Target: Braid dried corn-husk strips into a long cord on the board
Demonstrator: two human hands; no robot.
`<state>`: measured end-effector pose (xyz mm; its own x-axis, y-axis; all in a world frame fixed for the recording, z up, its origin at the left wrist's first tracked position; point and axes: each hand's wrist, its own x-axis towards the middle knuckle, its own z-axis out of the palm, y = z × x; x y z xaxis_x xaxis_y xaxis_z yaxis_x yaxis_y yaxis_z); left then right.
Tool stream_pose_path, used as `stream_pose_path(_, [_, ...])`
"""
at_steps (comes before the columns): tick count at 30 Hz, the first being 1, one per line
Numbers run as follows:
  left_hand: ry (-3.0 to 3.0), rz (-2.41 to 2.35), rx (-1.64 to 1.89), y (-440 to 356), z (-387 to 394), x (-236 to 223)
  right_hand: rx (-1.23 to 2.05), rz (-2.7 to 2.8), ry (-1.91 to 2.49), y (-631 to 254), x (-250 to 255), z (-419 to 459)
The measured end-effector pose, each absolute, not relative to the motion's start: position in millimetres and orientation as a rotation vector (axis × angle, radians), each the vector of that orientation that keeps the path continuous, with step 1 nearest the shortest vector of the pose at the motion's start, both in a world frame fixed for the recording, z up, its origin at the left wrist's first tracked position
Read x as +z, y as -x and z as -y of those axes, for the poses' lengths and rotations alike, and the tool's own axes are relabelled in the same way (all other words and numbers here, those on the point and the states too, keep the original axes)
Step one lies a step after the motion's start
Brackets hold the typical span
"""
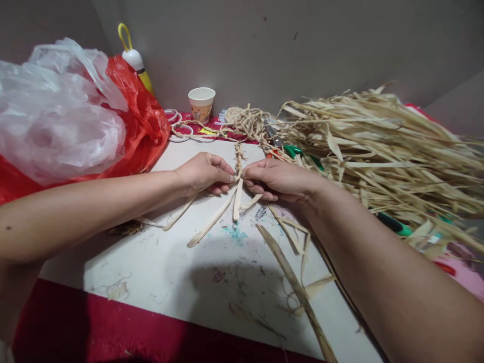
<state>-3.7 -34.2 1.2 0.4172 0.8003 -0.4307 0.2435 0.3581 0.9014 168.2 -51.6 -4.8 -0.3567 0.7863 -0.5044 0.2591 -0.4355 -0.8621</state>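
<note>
A short straw braid lies on the white board, running away from me, with several loose flat strands fanning toward me from its near end. My left hand pinches a strand at the left of that end. Close beside it, my right hand pinches another strand from the right side. The fingertips of both hands nearly meet at the braid. Between them a pale strand hangs free. My fingers partly cover the point where the strands join.
A big heap of dry straw strips fills the right. White and red plastic bags stand at left before a yellow bottle. At the back are a paper cup, a braided cord and green-handled scissors. Loose strips lie nearer.
</note>
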Motion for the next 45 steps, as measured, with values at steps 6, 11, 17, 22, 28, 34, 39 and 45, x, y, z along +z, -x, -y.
stream_pose_path(6, [-1.275,-1.172,0.397,0,30,-1,1.853,1.354,1.484,-167,-7,51])
stream_pose_path(11, [-1.361,-1.183,0.338,-3,28,1,1.856,1.358,1.435,-170,-10,50])
stream_pose_path(17, [-1.530,-1.109,0.344,-2,26,2,1.872,1.334,1.444,-170,-9,50])
stream_pose_path(22, [-1.648,-1.105,0.299,-3,30,11,1.858,1.314,1.457,-168,-7,51])
stream_pose_path(28, [-1.790,-1.227,0.273,-5,27,14,1.878,1.309,1.433,-168,-7,52])
stream_pose_path(34, [-1.853,-1.297,0.298,-6,25,16,1.888,1.327,1.392,-167,-8,52])
stream_pose_path(39, [-1.889,-1.276,0.318,-5,29,23,1.821,1.349,1.388,-163,-10,53])
stream_pose_path(45, [-1.885,-1.271,0.309,-5,35,28,1.784,1.267,1.406,-157,-13,54])
